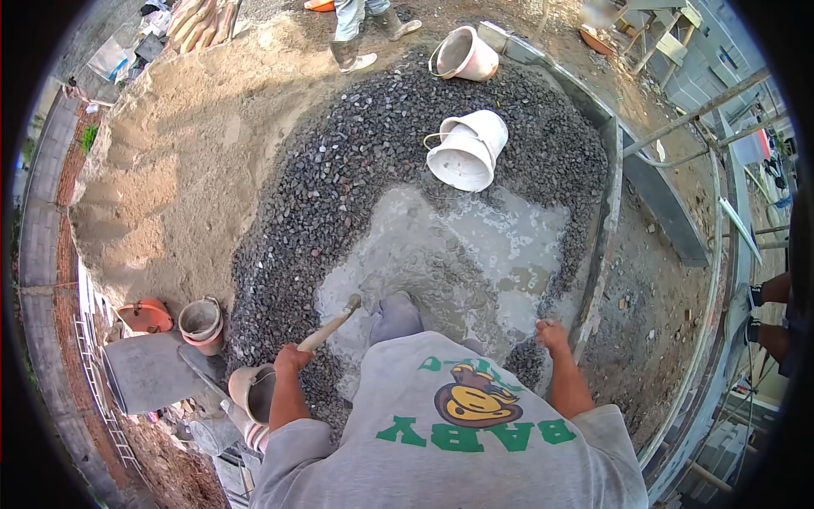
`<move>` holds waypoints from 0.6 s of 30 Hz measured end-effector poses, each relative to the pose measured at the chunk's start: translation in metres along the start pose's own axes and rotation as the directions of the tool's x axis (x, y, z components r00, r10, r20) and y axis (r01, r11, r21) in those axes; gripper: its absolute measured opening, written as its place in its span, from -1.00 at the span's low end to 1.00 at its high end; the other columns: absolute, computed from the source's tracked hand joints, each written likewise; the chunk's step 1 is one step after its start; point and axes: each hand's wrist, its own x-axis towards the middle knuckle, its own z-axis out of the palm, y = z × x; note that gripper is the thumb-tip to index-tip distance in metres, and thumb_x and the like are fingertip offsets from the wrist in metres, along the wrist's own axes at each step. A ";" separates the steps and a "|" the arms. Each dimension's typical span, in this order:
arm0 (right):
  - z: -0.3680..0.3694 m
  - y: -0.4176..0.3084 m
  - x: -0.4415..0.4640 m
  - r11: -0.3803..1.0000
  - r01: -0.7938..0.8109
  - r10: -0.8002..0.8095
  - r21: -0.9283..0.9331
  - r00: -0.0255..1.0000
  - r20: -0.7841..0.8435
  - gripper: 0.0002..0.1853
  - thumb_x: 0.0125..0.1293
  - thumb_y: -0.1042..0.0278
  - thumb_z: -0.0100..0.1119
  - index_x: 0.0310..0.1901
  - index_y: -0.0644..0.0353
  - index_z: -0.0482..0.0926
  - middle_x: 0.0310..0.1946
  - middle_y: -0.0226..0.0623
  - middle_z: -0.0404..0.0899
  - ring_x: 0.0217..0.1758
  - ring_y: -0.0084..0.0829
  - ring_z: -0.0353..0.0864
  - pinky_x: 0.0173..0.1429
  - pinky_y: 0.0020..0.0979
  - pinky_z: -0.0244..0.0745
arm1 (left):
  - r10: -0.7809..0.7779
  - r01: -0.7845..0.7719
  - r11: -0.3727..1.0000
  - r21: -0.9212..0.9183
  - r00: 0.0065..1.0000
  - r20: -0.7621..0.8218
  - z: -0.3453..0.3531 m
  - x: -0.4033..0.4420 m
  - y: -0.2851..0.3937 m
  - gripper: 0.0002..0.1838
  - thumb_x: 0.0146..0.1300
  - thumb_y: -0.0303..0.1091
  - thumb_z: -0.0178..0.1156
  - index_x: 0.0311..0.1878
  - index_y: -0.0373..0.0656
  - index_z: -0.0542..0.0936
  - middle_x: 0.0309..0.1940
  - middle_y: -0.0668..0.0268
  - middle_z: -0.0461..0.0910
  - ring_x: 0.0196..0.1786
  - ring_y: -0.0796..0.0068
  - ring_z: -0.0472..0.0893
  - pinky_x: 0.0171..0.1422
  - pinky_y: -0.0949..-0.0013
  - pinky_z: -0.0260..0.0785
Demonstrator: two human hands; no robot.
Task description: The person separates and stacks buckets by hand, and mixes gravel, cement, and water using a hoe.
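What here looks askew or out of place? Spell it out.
The white bucket lies tipped on the gravel, and a second bucket tilts sideways farther off; both look odd because buckets normally stand upright. No damage is clear.

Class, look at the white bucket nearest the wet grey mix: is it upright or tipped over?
Tipped over: the white bucket lies slanted on the gravel, one round end turned towards the camera.

Slants as a pale wooden handle (331,329), reaching over wet grey mix (424,246); spreads there soupy and uneven, with brownish watery patches.
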 end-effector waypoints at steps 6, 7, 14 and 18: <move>0.064 -0.036 0.012 0.959 -0.239 0.252 -0.150 0.965 0.072 -0.75 0.22 0.18 0.18 -0.33 0.23 0.52 -0.56 -0.33 0.48 -0.62 -0.47 0.45 -0.61 -0.42 0.34 | 0.084 -0.086 0.995 -0.050 0.995 -0.045 -0.041 0.022 0.036 -0.50 -0.09 0.06 0.36 -0.09 -0.01 0.65 -0.10 0.16 0.65 0.00 0.24 0.62 0.08 0.22 0.45; 0.076 -0.053 0.019 0.936 -0.210 0.251 -0.283 0.961 0.119 -0.74 0.22 0.18 0.18 -0.32 0.24 0.53 -0.55 -0.32 0.49 -0.61 -0.46 0.46 -0.60 -0.41 0.35 | 0.078 -0.082 0.994 -0.071 0.996 -0.052 -0.053 0.026 0.042 -0.51 -0.08 0.06 0.35 -0.11 -0.02 0.65 -0.11 0.16 0.65 -0.01 0.23 0.63 0.08 0.21 0.45; 0.135 -0.285 0.051 0.943 0.290 -0.286 -0.166 0.957 0.043 -0.63 0.27 0.14 0.14 -0.12 0.33 0.56 -0.42 -0.29 0.59 -0.49 -0.49 0.54 -0.44 -0.47 0.42 | 0.140 -0.142 0.985 -0.098 0.990 -0.029 -0.070 0.048 0.052 -0.53 0.07 -0.10 0.16 -0.03 -0.22 0.51 -0.21 0.03 0.64 -0.12 0.06 0.65 -0.01 0.14 0.48; 0.169 -0.387 0.060 0.846 0.403 -0.403 -0.349 0.912 0.078 -0.62 0.27 0.14 0.13 -0.08 0.32 0.55 -0.39 -0.31 0.59 -0.45 -0.49 0.55 -0.41 -0.46 0.43 | 0.168 -0.170 0.976 -0.135 0.985 -0.027 -0.071 0.059 0.058 -0.59 0.04 -0.19 0.12 -0.08 -0.24 0.52 -0.23 0.00 0.64 -0.15 0.03 0.66 -0.03 0.11 0.49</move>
